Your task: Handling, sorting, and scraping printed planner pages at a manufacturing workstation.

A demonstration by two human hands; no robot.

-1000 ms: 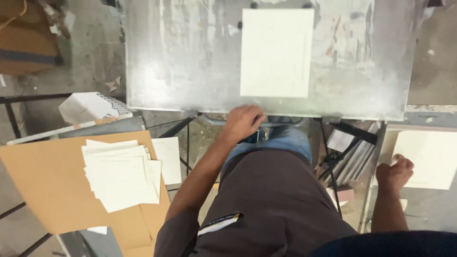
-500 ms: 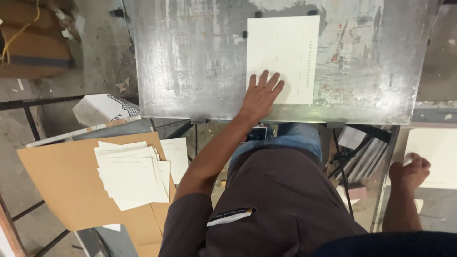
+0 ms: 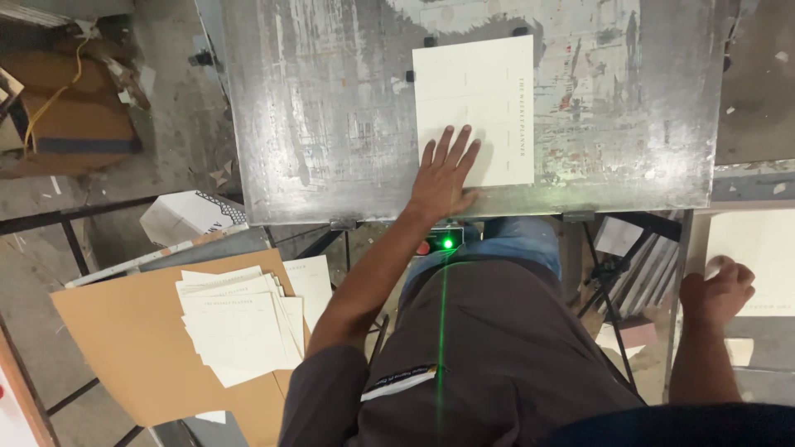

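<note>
My left hand (image 3: 443, 172) lies flat, fingers spread, on the lower left corner of a cream printed sheet (image 3: 489, 99). That sheet rests on a scratched metal plate (image 3: 331, 124) in front of me. My right hand (image 3: 719, 288) is curled in a loose fist at the right, beside the edge of another cream sheet (image 3: 758, 257) on a lower surface; whether it grips anything is hidden.
A stack of cream sheets (image 3: 240, 319) sits on a brown cardboard board (image 3: 124, 348) at my lower left. A white box (image 3: 186, 217) lies above it. Cardboard and scraps (image 3: 74, 108) lie on the floor at far left. A green light (image 3: 448, 243) glows under the plate's edge.
My left hand has moved up from the plate's front edge onto the sheet and flattened there. My right hand has stayed at the right side.
</note>
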